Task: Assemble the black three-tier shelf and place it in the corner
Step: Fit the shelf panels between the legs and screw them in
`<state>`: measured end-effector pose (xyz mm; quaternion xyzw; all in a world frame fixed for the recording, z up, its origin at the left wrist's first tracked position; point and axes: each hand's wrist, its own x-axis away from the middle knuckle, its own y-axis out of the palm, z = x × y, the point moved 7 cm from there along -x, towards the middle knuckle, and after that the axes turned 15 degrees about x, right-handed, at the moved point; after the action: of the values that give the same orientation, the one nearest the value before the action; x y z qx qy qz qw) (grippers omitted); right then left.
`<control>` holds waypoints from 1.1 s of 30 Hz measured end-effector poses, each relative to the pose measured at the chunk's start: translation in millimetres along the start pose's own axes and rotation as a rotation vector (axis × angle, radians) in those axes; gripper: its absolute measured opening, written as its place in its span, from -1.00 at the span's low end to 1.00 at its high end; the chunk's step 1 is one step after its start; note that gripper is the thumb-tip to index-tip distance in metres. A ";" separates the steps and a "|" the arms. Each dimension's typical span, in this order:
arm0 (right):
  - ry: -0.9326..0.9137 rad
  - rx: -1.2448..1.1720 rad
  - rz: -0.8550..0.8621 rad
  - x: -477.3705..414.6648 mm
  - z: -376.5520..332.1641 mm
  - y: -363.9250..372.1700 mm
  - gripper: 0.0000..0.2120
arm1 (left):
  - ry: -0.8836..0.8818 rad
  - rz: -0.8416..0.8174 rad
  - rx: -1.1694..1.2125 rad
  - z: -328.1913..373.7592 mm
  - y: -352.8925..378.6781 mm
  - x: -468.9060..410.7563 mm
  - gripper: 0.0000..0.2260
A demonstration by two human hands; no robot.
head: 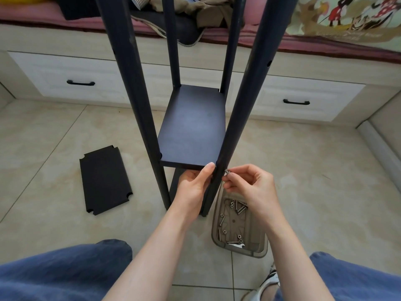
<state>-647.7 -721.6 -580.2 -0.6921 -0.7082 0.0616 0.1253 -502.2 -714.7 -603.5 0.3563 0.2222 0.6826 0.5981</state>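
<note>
Left grip (193, 187) curls round the front right post (249, 101) of the black shelf frame (193, 127), which stands on the floor (303, 159); right grip (249, 185) pinches a screw (226, 171) against that post. Left of the frame lies a loose panel (105, 180), and at its foot a tray (238, 254) of spare screws (239, 208).

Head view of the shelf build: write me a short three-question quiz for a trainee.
1. True or false: a loose board lies on the floor to the left of the shelf frame.
2. Beside the post, the right hand pinches: A a screw; B a wrench; C a board.
3. Fill in: the spare screws lie in a ___.
Key: 1 true; 2 A; 3 tray.
</note>
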 end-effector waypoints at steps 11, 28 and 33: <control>0.006 -0.016 -0.023 1.8 0.7 0.4 -0.92 | -0.056 -0.036 0.011 0.0 0.4 0.8 -0.84; 0.013 -0.031 0.014 0.8 3.2 1.5 -0.94 | -0.051 -0.068 0.037 2.0 3.8 2.4 -0.82; 0.083 -0.135 -0.067 -1.4 11.8 6.3 -0.95 | -0.046 -0.070 0.031 1.7 1.9 1.0 -0.81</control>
<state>-644.7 -721.8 -593.2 -0.6769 -0.7276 -0.0193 0.1093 -502.2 -714.2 -600.8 0.3732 0.2314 0.6493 0.6209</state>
